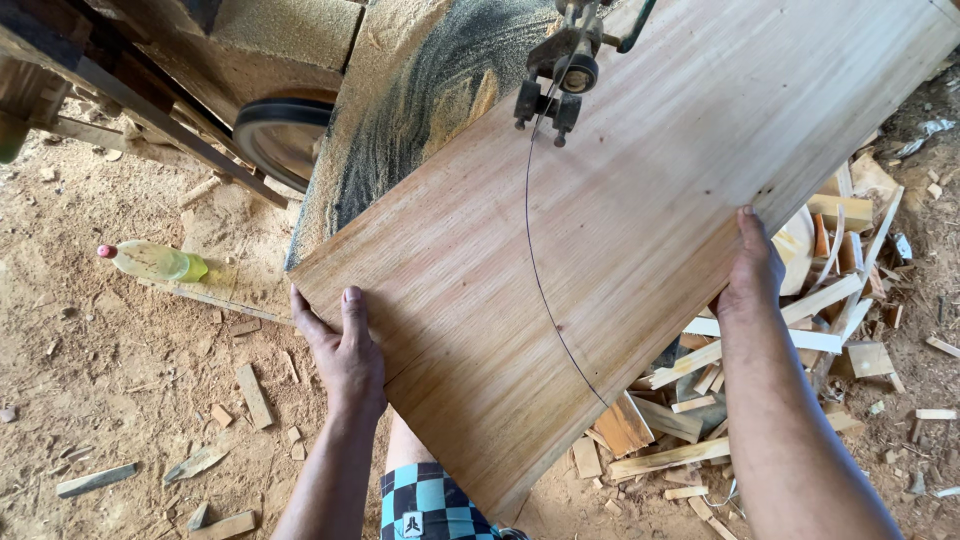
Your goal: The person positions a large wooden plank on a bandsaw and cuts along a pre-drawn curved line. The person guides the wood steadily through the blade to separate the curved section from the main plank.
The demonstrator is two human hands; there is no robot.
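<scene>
One reddish board (600, 250), pencilled curve, seemingly partly sawn.

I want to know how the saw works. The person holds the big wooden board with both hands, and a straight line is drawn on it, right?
Not quite: the head view shows the line on the board is curved, not straight. Both hands, left and right, do hold it.
</scene>
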